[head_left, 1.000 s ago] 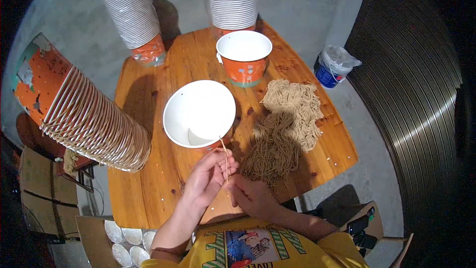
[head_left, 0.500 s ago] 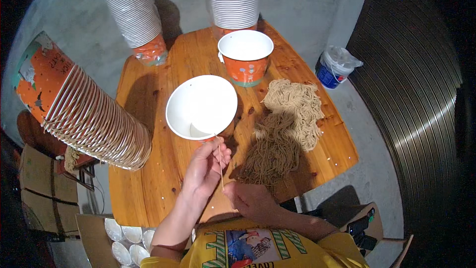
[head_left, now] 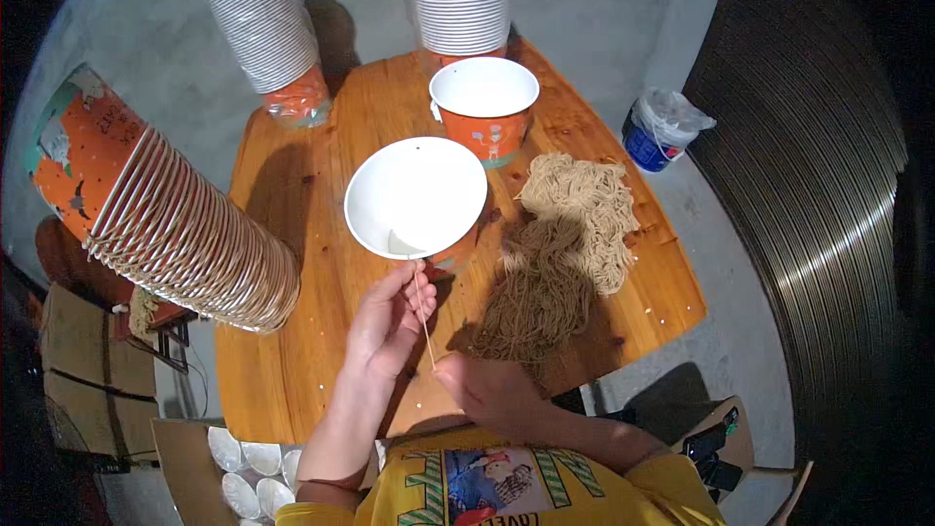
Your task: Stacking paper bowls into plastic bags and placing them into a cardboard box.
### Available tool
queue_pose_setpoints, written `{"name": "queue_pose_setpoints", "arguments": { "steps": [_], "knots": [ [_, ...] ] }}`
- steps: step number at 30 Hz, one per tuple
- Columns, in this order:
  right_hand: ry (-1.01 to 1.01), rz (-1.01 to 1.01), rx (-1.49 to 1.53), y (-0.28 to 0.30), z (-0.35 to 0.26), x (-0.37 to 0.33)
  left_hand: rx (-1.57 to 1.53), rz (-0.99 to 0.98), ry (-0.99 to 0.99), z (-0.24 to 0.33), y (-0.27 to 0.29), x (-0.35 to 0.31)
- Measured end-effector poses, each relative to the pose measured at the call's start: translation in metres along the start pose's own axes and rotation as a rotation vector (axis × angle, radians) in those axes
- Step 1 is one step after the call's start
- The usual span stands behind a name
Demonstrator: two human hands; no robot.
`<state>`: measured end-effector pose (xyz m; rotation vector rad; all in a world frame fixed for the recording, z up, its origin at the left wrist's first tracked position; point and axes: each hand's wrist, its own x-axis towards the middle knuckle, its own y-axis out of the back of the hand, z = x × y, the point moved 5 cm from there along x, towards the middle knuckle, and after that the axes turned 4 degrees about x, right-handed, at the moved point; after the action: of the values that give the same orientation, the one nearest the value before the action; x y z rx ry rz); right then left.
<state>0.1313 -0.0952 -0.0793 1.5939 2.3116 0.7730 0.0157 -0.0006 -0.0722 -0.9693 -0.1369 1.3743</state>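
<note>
My left hand [head_left: 390,319] is closed at the near rim of a tilted paper bucket [head_left: 419,193], white inside and orange outside. A thin beige cord [head_left: 425,326] runs from the rim through its fingers, down to my right hand [head_left: 487,395]. That hand is closed on the lower stretch of the cord, its fingertips partly hidden. Beside it on the right lies a heap of loose cords, brown in the shade [head_left: 536,307] and pale beige in the light [head_left: 584,205]. Whether the left fingers also grip the rim, I cannot tell.
Another orange bucket [head_left: 492,127] stands upright behind, on the wooden table [head_left: 282,370]. A leaning stack of buckets strung with cords [head_left: 195,234] rises at the left. Two tall wrapped stacks [head_left: 258,24] [head_left: 458,0] stand at the back. A blue pail [head_left: 654,136] sits on the floor.
The tilted bucket has shifted a little to the right and away from me. My left hand has moved slightly left and forward; the cord stays stretched between both hands.
</note>
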Motion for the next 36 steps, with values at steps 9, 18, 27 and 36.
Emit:
{"name": "queue_pose_setpoints", "arguments": {
  "steps": [9,18,27,36],
  "knots": [
    [0.007,-0.283,-0.006,0.001,-0.019,-0.003,0.181,-0.055,-0.086,-0.012,-0.001,-0.002],
    [0.301,-0.383,0.229,0.013,-0.072,-0.024,1.505,-0.219,-1.154,-0.010,-0.070,-0.025],
    [0.003,-0.215,0.755,0.078,-0.064,-0.012,1.772,0.157,-1.127,0.040,-0.054,-0.019],
    [-0.057,0.208,1.953,0.100,-0.022,0.051,1.817,-0.110,-1.030,0.121,-0.007,-0.021]
  ]
}}
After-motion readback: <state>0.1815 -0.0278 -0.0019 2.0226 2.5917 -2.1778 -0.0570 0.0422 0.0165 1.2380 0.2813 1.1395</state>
